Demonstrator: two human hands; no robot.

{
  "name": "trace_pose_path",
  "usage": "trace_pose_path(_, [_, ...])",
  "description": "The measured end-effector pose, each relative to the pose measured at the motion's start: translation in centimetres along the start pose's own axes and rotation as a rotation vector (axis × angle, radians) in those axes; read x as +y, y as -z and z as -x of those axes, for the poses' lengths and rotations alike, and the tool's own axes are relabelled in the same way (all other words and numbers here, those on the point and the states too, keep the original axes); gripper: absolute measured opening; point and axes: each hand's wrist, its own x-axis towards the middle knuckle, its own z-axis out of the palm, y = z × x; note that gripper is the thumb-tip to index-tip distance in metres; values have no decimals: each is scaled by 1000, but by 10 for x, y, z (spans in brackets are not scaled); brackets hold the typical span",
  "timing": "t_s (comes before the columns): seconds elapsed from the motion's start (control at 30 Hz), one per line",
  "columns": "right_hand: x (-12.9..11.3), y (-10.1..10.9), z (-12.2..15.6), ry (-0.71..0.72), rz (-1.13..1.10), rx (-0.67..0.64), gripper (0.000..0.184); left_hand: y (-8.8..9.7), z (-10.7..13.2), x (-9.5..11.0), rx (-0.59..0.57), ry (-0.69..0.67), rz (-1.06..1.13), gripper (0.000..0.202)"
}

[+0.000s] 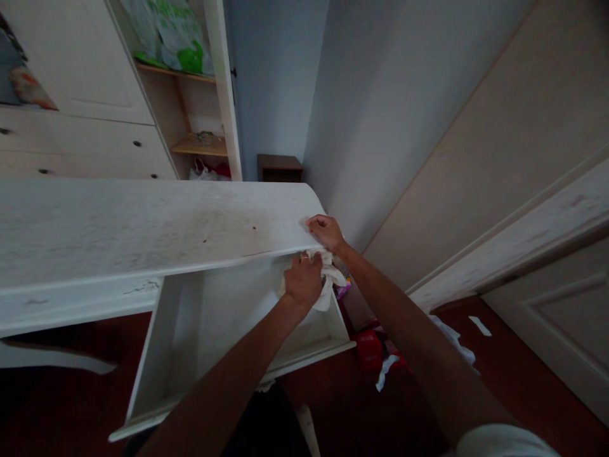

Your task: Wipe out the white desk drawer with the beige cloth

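Observation:
A white drawer [228, 298] is pulled out from under the white tabletop [200, 222], its inside pale and bare over most of the bottom. My left hand [303, 279] is in its right-hand part, fingers closed on a crumpled cream cloth [327, 289]. Part of the cloth hangs over the drawer's right side. Close above it, my right hand [326, 231] rests at the tabletop's right front edge. Its fingers are curled together; whether they pinch anything is hidden. Dark smudges and small reddish specks mark the tabletop.
Behind stands a white cabinet [95, 70] with open shelves and a green-and-white plastic bag [178, 38]. A small brown box-shaped unit [280, 168] is in the corner. Red packaging [368, 349] and paper scraps [479, 325] lie on the dark red floor, near a white door [561, 304].

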Motion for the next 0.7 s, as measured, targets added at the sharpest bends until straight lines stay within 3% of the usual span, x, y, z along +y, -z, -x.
trace_pose_path(0.13, [-1,2,-1,-25,-28,-6,25,35,14,-16,-187,8,30,40])
trace_pose_path(0.2, [-2,3,-1,-46,-59,1,29,56,20,-36,-192,-21,63,42])
trace_pose_path(0.37, [-5,4,-2,-110,-144,28,32,121,23,-100,-20,-116,128,42])
trace_pose_path(0.47, [-5,3,-1,-129,-172,51,31,164,18,-125,203,17,69,43])
trace_pose_path(0.53, [-5,2,-1,-142,-177,63,32,183,13,-134,347,98,-5,44])
trace_pose_path(0.6, [-5,2,1,-149,-171,64,33,187,3,-141,422,134,-77,43])
trace_pose_path(0.7, [-5,1,2,-139,-158,61,35,162,-16,-157,384,145,-162,43])
